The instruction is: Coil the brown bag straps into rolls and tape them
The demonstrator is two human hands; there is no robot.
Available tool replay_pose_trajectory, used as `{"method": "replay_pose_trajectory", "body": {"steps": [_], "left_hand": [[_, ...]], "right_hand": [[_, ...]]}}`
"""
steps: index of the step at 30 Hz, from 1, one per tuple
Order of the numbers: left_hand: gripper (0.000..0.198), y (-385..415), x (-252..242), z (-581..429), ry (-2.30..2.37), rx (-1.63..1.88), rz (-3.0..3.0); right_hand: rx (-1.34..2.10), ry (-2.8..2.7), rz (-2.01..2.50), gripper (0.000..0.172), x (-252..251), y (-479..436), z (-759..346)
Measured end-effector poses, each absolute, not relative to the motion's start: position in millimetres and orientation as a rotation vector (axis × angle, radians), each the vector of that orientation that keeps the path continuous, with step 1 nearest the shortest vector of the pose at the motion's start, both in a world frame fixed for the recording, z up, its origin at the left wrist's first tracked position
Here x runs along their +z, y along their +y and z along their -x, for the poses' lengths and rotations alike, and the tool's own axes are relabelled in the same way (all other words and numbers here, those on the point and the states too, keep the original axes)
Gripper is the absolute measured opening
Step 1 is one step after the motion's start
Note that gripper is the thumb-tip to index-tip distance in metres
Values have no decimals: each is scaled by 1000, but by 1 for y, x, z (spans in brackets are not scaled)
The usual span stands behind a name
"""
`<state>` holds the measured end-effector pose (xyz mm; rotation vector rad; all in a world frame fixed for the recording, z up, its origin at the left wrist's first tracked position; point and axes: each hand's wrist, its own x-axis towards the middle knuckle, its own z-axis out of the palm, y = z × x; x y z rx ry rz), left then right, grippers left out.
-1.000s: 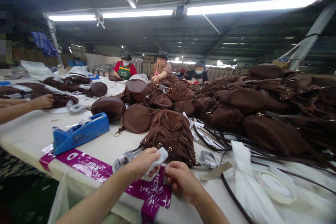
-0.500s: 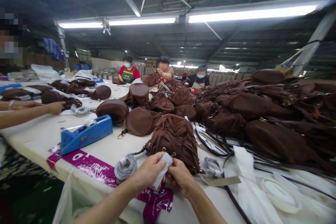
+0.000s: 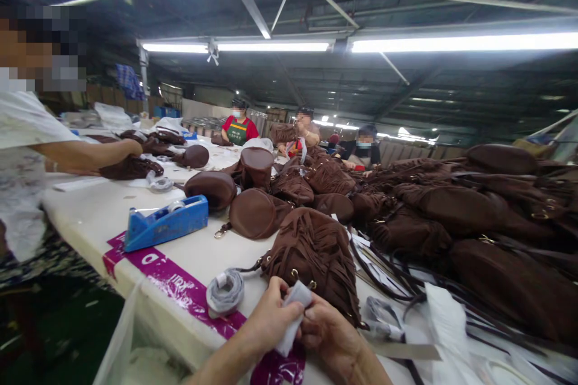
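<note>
My left hand (image 3: 270, 317) is closed on a folded piece of white foam wrap (image 3: 295, 304), thumb across its face. From the other side my right hand (image 3: 332, 331) pinches the wrap's right edge with curled fingers; whatever lies inside the wrap is hidden. Just beyond both hands rests a brown fringed bag (image 3: 311, 246) with gold eyelets, its strap running out to the left. Beside my left wrist sits a coiled strap in grey-white wrapping (image 3: 224, 293).
A blue tape dispenser (image 3: 167, 225) stands near the table edge, by purple printed tape (image 3: 176, 280). Brown bags (image 3: 465, 207) are heaped at the right. Loose straps and white wrapping (image 3: 445, 325) lie at front right. A co-worker's arm (image 3: 90, 155) reaches in from the left; other people work across the table.
My view has swung left, so things sit farther right. My right hand's fingers have curled in closer around the foam wrap. The co-worker at left has leaned forward over the table.
</note>
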<state>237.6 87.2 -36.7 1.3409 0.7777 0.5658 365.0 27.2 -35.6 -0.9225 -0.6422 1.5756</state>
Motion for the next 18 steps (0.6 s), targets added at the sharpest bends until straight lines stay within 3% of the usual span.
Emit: {"method": "replay_pose_trajectory", "body": {"steps": [6,12,15,18], "left_hand": [[55,96,-44,-237,615,332,-1055],[61,94,-48,-236,573,376,-1110],[54,93,-31,-218,620,299,-1335],[31,103,0,-197,776,359,-1815]], "right_hand": [[1673,-702,935,46,-41,32,-373],[1700,-743,918,45,-43,36,-368],[1636,-747,978,44,-38,23,-367],[1488,-786,1219,45,-24,-5,-379]]}}
